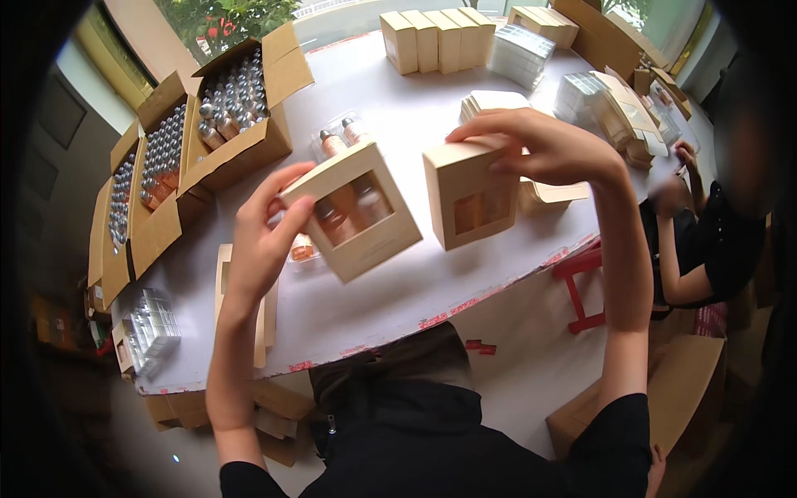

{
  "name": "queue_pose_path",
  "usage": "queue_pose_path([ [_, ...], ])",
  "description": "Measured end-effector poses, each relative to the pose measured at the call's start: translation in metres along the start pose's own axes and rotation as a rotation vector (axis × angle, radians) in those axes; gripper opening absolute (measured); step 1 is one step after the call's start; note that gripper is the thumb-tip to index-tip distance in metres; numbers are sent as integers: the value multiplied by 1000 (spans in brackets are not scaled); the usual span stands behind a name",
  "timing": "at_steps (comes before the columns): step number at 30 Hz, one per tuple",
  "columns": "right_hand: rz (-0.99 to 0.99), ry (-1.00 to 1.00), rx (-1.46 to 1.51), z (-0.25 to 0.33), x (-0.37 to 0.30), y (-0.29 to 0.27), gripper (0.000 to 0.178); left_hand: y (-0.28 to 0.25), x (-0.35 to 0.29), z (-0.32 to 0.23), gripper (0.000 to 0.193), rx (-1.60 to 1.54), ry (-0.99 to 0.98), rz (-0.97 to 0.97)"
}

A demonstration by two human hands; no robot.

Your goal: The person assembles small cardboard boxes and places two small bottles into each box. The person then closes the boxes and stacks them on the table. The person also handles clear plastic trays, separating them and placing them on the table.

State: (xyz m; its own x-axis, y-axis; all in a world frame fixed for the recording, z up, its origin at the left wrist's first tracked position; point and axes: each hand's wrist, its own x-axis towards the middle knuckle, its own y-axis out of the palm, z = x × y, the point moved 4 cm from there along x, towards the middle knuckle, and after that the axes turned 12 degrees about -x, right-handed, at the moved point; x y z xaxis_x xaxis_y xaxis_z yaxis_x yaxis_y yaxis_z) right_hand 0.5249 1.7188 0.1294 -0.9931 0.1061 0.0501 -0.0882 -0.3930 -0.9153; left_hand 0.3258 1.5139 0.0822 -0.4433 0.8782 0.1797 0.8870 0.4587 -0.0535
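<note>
Tilted box (374, 241): your left hand (270, 220), fingers closed on it
Second box (473, 184): your right hand (540, 145), fingers likewise
Bottle cartons (237, 158): 10 o'clock

Narrow gap between two window boxes (365, 245), cartons (237, 158) leftward.

The held boxes (371, 253), mid-dial, look like smooth, matt cream card, their windows (354, 212) glossy as clear plastic. At ten o'clock, the cartons (278, 70) are dull brown cardboard; the bottle caps (234, 90) inside have a shiny, silvery, metallic look. Trays (520, 55) at one o'clock are clear, glossy plastic. The tabletop (365, 309) is smooth with a soft sheen, its six o'clock edge (436, 319) rough and scuffed. The shirt (465, 452) at six is matt black cloth.
</note>
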Motion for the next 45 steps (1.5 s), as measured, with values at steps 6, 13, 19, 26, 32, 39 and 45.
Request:
queue_pose_path([
  [6,523,68,246,-23,35,51,45,7,-77,7,35,-84,-121,-141],
  [13,643,138,113,-16,35,76,35,36,-97,44,32,-155,-178,-195],
  [19,-658,293,74,33,-82,46,25,28,-107,60,31,-113,-225,-245],
  [26,-812,475,-306,55,-133,117,29,33,-106,57,33,-22,-66,-222],
  [32,-614,520,-184,47,-98,114,70,32,-109,59,37,73,-25,-225],
  [39,-540,423,162,30,-102,122,79,33,-110,59,39,51,-44,-212],
  [45,-518,251,257,28,-102,102,91,33,-111,55,36,136,-24,-256],
])
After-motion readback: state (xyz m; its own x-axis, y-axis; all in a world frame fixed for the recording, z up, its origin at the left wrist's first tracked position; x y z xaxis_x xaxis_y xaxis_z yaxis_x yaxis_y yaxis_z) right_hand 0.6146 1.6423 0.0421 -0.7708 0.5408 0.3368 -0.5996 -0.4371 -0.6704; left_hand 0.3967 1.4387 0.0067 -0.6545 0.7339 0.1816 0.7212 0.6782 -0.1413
